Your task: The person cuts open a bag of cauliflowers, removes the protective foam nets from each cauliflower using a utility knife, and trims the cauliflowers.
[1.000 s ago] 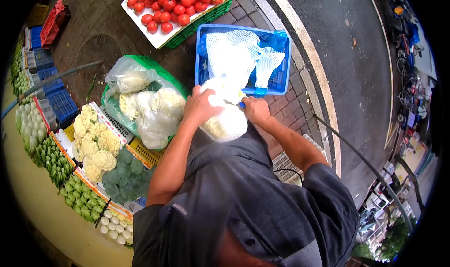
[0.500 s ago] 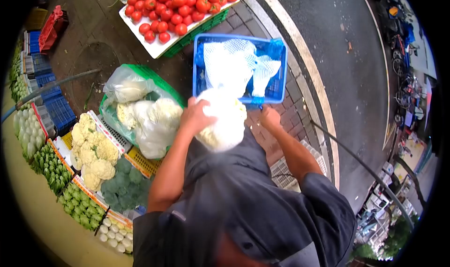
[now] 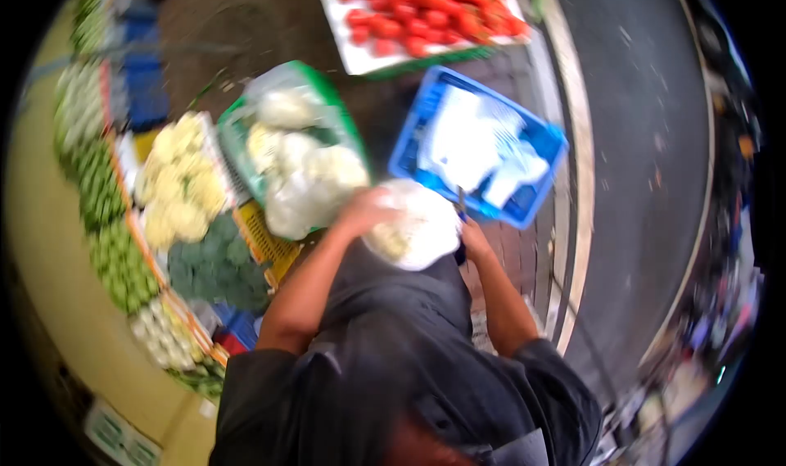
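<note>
My left hand (image 3: 367,213) grips the left side of a cauliflower (image 3: 413,224), which looks white and blurred, with a pale yellowish patch low on it. A wrapping seems to cover it, but blur hides the detail. On its right side, my right hand (image 3: 472,239) is closed round a tool with a dark blue handle (image 3: 463,218); a short dark part points up from the fist. Whether this is scissors or a knife I cannot tell. Just beyond is a blue crate (image 3: 399,151) holding white foam nets (image 3: 471,138). Left of my hands, bagged cauliflowers (image 3: 307,171) fill a green-rimmed crate (image 3: 354,122).
Tomatoes (image 3: 426,11) lie on a white-lined crate at the top. Along the left are bare cauliflowers (image 3: 180,179), broccoli (image 3: 217,261) and rows of green vegetables (image 3: 123,265). A kerb (image 3: 580,155) and a road (image 3: 639,138) run along the right.
The view has turned and shifted, so the crates appear farther right. The cauliflower is now nearer my right hand, and the tool's dark tip shows beside it. Both hands keep their holds.
</note>
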`<state>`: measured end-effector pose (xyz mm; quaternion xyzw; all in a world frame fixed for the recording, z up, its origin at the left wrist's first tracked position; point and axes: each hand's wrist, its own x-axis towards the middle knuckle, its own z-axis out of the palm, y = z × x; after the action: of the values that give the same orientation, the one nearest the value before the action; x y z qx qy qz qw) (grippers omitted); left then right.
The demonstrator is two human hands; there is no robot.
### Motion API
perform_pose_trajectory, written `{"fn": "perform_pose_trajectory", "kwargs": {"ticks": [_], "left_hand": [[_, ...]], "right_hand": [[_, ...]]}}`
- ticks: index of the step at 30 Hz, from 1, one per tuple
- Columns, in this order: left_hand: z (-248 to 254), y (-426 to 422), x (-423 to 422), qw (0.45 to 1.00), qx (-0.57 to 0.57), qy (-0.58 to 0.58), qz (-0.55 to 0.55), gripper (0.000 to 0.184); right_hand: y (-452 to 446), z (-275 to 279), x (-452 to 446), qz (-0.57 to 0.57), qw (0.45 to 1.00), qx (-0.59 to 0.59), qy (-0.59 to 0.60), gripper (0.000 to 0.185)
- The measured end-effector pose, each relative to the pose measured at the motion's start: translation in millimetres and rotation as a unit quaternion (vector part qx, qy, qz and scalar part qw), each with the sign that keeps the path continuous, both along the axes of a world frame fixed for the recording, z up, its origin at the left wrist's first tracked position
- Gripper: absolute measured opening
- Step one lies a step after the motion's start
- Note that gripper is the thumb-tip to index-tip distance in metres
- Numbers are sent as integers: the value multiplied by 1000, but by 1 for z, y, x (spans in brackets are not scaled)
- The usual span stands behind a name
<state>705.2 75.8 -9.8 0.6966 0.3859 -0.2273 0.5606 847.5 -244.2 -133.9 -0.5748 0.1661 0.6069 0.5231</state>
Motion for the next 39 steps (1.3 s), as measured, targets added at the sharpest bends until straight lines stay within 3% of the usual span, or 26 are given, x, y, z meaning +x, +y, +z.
{"fn": "perform_pose_trajectory", "kwargs": {"ticks": [1, 2, 6, 7, 8, 10, 12, 17, 21, 22, 24, 27, 29, 31, 32, 35, 36, 39], "left_hand": [[-17, -3, -15, 996, -30, -56, 67, 75], [-5, 0, -19, 995, -42, -1, 88, 70], [-37, -7, -71, 967, -81, 5, 240, 55], [-35, -5, -80, 969, -29, -9, 244, 58], [-12, 6, -88, 958, -70, 8, 277, 59], [0, 17, -110, 932, -91, 7, 352, 57], [10, 34, -139, 881, -149, -42, 446, 53], [72, 104, -232, 784, -177, -96, 587, 45], [122, 198, -326, 726, -197, -146, 643, 48], [102, 219, -360, 744, -177, -245, 596, 50], [80, 278, -419, 703, -215, -236, 636, 53], [101, 367, -507, 726, -143, -272, 616, 61], [105, 416, -567, 717, -94, -275, 633, 68], [109, 465, -625, 722, -60, -272, 634, 71], [105, 487, -654, 718, -46, -284, 634, 70], [111, 542, -724, 693, -26, -259, 672, 62], [102, 555, -741, 660, 27, -239, 711, 63], [71, 593, -802, 644, -4, -192, 741, 68]], "right_hand": [[10, -2, 6, -3, 1000, -7, -1, 41], [20, 2, 7, -6, 1000, -11, 0, 42], [80, 39, 24, 83, 990, 110, 12, 43], [91, 40, 27, 119, 986, 112, -26, 44], [106, 44, 26, 151, 980, 113, -67, 44], [145, 67, 21, 142, 987, 70, -42, 45], [192, 72, 18, 192, 976, 77, -62, 44], [352, 116, -40, 306, 929, 191, -76, 44], [486, 151, -140, 332, 901, 264, -95, 38], [516, 152, -162, 349, 887, 277, -122, 36], [576, 123, -202, 362, 883, 289, -74, 41], [678, 154, -294, 360, 876, 287, -146, 43], [744, 165, -353, 501, 597, 369, -506, 40], [813, 145, -411, 423, 773, 351, -316, 32], [852, 144, -444, 375, 877, 284, -102, 27], [935, 135, -536, 428, 840, 332, -17, 27], [956, 135, -569, 437, 832, 342, 25, 29], [1005, 126, -642, 421, 884, 205, -18, 26]]}}
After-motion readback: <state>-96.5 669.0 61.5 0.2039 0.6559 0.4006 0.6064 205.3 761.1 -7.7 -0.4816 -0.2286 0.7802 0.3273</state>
